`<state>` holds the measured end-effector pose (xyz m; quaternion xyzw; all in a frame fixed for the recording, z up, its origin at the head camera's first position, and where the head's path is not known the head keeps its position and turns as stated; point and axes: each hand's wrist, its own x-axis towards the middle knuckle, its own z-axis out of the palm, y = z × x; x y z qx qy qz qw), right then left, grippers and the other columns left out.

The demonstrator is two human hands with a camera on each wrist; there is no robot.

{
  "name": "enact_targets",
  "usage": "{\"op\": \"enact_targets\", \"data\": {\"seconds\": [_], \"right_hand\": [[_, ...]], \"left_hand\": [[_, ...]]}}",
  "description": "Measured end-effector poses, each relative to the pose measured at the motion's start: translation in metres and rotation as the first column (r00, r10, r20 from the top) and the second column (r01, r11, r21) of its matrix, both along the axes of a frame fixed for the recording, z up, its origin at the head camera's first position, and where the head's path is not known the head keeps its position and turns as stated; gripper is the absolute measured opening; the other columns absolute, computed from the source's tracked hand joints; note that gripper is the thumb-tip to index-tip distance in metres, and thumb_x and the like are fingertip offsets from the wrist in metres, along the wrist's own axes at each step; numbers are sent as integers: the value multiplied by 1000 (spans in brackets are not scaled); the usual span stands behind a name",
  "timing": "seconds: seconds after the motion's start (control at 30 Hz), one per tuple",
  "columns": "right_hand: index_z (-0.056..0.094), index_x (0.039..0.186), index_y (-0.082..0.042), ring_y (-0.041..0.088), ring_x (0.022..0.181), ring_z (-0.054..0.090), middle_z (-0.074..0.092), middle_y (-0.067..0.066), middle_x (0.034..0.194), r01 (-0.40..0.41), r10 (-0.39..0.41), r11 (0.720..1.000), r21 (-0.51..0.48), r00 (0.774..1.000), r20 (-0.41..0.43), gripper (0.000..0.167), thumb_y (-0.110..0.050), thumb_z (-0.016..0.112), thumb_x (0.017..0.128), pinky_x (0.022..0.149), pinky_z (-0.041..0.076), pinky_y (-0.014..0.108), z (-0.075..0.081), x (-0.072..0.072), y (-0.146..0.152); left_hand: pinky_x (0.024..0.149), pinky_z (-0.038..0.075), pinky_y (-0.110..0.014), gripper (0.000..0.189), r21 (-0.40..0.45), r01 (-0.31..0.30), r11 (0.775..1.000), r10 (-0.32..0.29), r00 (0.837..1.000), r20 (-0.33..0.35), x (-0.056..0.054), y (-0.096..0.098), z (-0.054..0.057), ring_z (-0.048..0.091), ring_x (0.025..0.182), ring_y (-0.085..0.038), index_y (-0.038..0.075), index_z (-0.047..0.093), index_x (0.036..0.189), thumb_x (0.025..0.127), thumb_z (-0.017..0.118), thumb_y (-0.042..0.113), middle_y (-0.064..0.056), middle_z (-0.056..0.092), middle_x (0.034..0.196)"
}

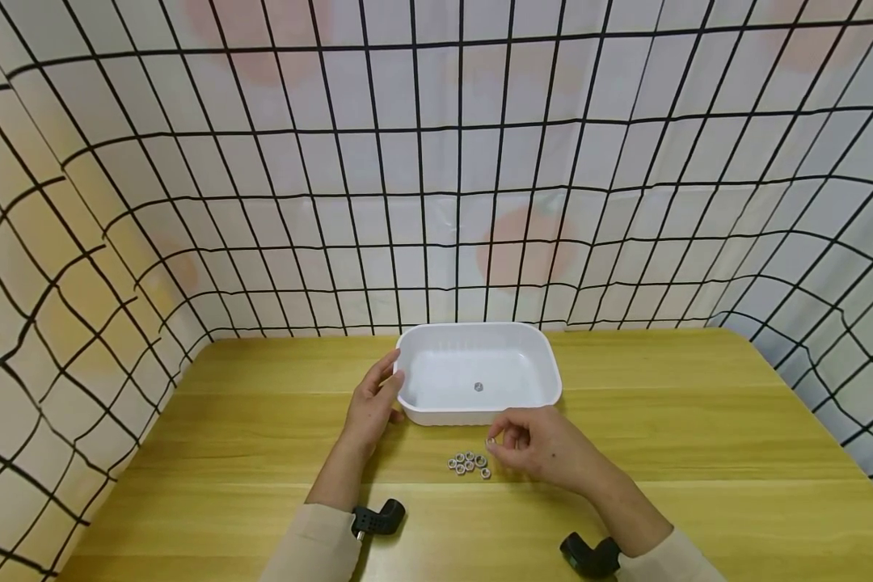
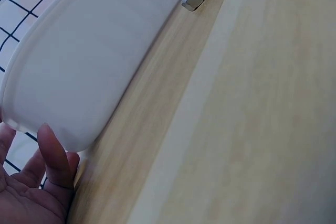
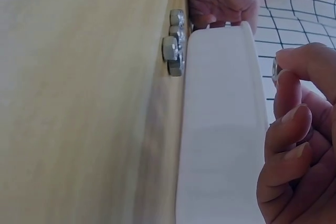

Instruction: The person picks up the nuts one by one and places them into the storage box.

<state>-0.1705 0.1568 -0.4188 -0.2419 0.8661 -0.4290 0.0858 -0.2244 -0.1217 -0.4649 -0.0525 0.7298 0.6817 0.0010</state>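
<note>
A white plastic basin (image 1: 451, 418) stands on the table with one nut (image 1: 478, 387) lying inside. At its left end my left hand (image 1: 369, 404) holds the wall, thumb by the near corner and fingers along the outside. My right hand (image 1: 546, 444) is just in front of the basin's near wall and pinches a small metal nut (image 3: 275, 70) between thumb and index finger. Its other fingers are curled without holding anything. Beside that hand, several loose hex nuts (image 1: 469, 466) lie in a cluster on the table.
The wooden table (image 1: 262, 453) ends at the back against a black wire grid (image 1: 422, 194) with pale sheeting behind it. More grid rises at both sides. A black wrist camera (image 1: 380, 517) sits on the left wrist, another (image 1: 591, 556) on the right.
</note>
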Motion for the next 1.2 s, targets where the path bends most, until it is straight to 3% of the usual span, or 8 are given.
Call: {"op": "enact_targets", "data": {"seconds": [0.4, 0.77, 1.2], "right_hand": [[73, 91, -18, 4, 64, 54, 61, -10, 72, 5, -3, 1000, 16, 993, -116, 7, -15, 78, 88, 59, 49, 20, 12, -10, -8], [72, 91, -21, 9, 63, 54, 61, -8, 71, 62, -57, 997, 50, 994, -92, 7, -20, 79, 89, 55, 46, 21, 22, -23, -10], [72, 90, -19, 8, 57, 50, 60, -9, 67, 99, -77, 989, 112, 980, -185, 6, -22, 78, 90, 53, 42, 22, 27, -44, -12]], "left_hand": [[61, 52, -25, 46, 5, 0, 1000, 0, 1000, -14, 0, 0, -1, 59, 107, -28, 28, 51, 151, 105, 57, 29, -15, 50, 152], [62, 52, -26, 48, 7, 9, 1000, -9, 1000, -16, 1, 0, 0, 59, 108, -29, 28, 50, 152, 105, 58, 30, -14, 49, 154], [61, 53, -25, 45, -3, -9, 1000, 9, 1000, -23, 1, 1, -1, 60, 101, -23, 30, 53, 149, 104, 58, 31, -14, 52, 149]]}}
